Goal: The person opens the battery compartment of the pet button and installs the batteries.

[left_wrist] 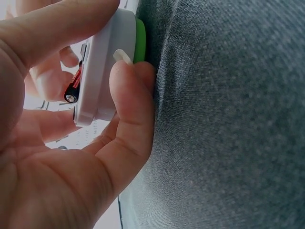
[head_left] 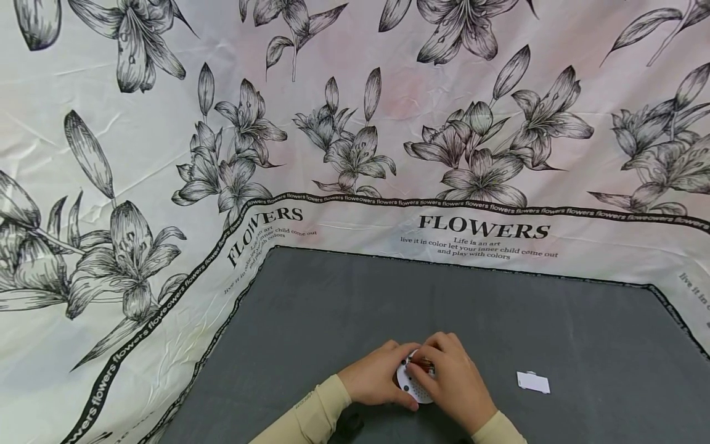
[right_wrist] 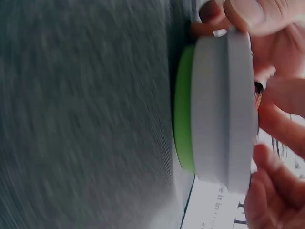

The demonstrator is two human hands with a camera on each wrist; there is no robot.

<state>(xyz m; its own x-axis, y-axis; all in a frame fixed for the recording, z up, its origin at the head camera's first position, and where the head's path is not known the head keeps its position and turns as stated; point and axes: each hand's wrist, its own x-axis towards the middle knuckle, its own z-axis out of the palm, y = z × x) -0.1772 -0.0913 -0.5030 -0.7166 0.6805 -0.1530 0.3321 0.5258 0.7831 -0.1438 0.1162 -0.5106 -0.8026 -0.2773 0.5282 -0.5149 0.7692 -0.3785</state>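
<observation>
A round white device (head_left: 412,383) with a green base (right_wrist: 184,109) stands on the grey cloth, its perforated face upward. My left hand (head_left: 378,377) grips its rim, with fingers on the far side and thumb on the near side. Over the open compartment in that face, my right hand (head_left: 456,379) pinches a small black-and-red battery (left_wrist: 73,89). The battery slants, one end sticking out above the face in the left wrist view. The right fingers hide much of the compartment.
To the right lies a small white rectangular cover (head_left: 534,382) with tabs. A dark object (head_left: 348,427), partly hidden, sits beside the left sleeve at the near edge. The grey tabletop cloth (head_left: 333,302) has a white floral border (head_left: 477,237).
</observation>
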